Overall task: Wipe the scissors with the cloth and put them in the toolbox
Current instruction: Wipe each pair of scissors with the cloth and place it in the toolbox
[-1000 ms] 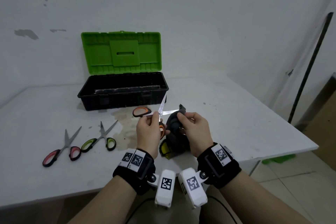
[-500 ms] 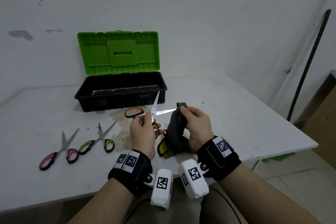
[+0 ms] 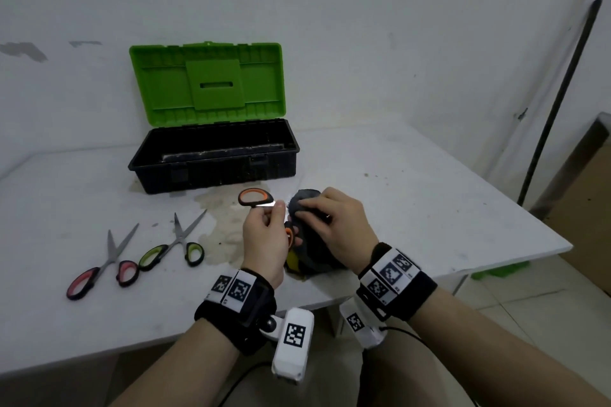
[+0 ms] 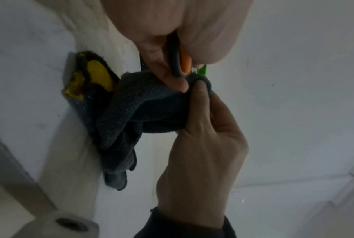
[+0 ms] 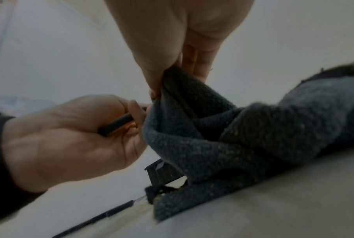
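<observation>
My left hand (image 3: 264,235) grips the orange-handled scissors (image 3: 255,197) above the table's front, one handle loop sticking out to the left, the other (image 4: 181,61) inside my fingers. My right hand (image 3: 334,218) pinches the dark grey cloth (image 3: 305,200) folded over the blades, which are hidden inside it. The cloth (image 4: 131,116) hangs down to the table, a yellow patch showing at its lower end. The black toolbox (image 3: 215,158) stands behind with its green lid (image 3: 208,82) raised.
Two more pairs of scissors lie on the white table (image 3: 429,208) at the left: a pink-handled pair (image 3: 102,264) and a green-handled pair (image 3: 175,244). A brownish stain (image 3: 221,221) marks the table in front of the toolbox. A dark pole (image 3: 558,102) leans at the right.
The open blades stood bare before. Now my right hand has brought the cloth left over them and the blades are covered; the scissors have tipped flatter.
</observation>
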Motion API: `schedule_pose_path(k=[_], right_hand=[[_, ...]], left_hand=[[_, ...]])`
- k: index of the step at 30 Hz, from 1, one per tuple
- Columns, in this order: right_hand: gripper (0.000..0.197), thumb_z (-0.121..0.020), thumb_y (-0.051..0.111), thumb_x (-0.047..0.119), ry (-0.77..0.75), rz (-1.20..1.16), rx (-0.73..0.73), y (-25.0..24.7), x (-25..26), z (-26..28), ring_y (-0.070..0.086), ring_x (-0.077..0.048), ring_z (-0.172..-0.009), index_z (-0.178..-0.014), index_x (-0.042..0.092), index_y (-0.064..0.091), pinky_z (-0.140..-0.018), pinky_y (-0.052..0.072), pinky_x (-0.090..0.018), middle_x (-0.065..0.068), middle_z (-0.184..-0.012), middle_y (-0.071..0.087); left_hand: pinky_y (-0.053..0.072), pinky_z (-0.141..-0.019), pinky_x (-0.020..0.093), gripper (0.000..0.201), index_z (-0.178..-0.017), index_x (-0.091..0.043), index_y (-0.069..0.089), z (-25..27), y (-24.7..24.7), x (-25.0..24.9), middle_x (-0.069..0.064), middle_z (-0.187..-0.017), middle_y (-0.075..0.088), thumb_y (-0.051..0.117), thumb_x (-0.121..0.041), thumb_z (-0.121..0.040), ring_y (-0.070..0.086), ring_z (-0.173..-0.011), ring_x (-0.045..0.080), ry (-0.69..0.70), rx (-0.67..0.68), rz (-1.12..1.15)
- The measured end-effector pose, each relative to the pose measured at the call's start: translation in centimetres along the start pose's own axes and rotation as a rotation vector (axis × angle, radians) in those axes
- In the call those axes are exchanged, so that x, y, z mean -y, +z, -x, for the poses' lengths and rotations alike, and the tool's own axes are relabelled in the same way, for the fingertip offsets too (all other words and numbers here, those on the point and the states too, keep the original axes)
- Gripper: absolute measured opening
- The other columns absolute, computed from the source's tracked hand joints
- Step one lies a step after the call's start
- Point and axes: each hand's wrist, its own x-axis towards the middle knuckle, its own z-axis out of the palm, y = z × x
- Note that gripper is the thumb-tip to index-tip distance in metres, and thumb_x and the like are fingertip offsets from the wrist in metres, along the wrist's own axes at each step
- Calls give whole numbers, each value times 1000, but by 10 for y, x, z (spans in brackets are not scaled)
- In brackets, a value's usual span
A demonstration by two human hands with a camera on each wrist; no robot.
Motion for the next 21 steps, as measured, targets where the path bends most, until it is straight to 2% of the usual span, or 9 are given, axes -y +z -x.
schedule_pose_path(k=[4,7,9,11,13,15,17,19,21], right_hand=[[15,-89,66,26,35,106,34,2,0,-4,60,-14,-76,-96,16,74,-70,47,-23,0,-83,63],[17,-91,63,27,106,167,36,-2,-7,-7,60,-15,-76,-94,14,73,-71,46,-24,0,-83,65],[16,-92,62,26,139,153,38,-7,-11,-7,59,-10,-80,-101,17,70,-76,46,-21,4,-89,67],[17,-91,62,23,109,97,30,-11,-11,-5,58,-6,-82,-107,20,68,-78,44,-15,6,-92,67],[20,-91,62,26,86,92,83,-12,-10,-5,57,-6,-83,-109,22,70,-78,41,-10,4,-93,65],[24,-92,62,27,109,136,152,-12,-12,-4,57,-9,-85,-113,21,69,-79,41,-14,2,-95,63],[20,-92,62,22,116,176,122,-15,-15,-6,59,-13,-86,-110,19,70,-78,42,-17,1,-95,65],[18,-91,63,22,68,158,66,-15,-13,-6,61,-12,-84,-107,19,71,-76,46,-20,3,-93,66],[18,-91,64,24,4,140,97,-11,-7,-5,62,-12,-81,-107,20,73,-73,49,-24,4,-93,66]], left_hand=[[51,-48,26,23,-87,-8,58,3,2,0,11,-74,61,52,-22,-104,59,-55,14,8,16,-11],[51,-46,24,21,-90,-7,57,2,1,0,11,-75,58,52,-21,-104,59,-54,14,6,-7,-17],[50,-46,26,20,-90,-7,57,1,0,0,8,-74,57,52,-20,-104,58,-54,15,0,-30,-9],[50,-46,26,18,-93,-6,57,0,1,0,8,-76,57,52,-20,-104,58,-54,16,-15,-51,4],[50,-45,25,17,-98,-6,57,0,2,0,8,-79,57,52,-20,-104,59,-57,17,-28,-62,14],[50,-45,25,16,-98,-7,57,0,3,1,8,-80,57,51,-21,-104,59,-58,17,-38,-63,20],[50,-44,25,16,-94,-8,56,0,3,2,8,-75,57,51,-20,-104,58,-54,15,-38,-61,19],[50,-45,26,18,-94,-6,56,2,3,4,8,-72,57,51,-21,-104,58,-54,15,-38,-44,0],[50,-47,28,20,-98,-3,57,4,5,6,12,-76,60,51,-22,-104,59,-57,17,-35,-11,-12]])
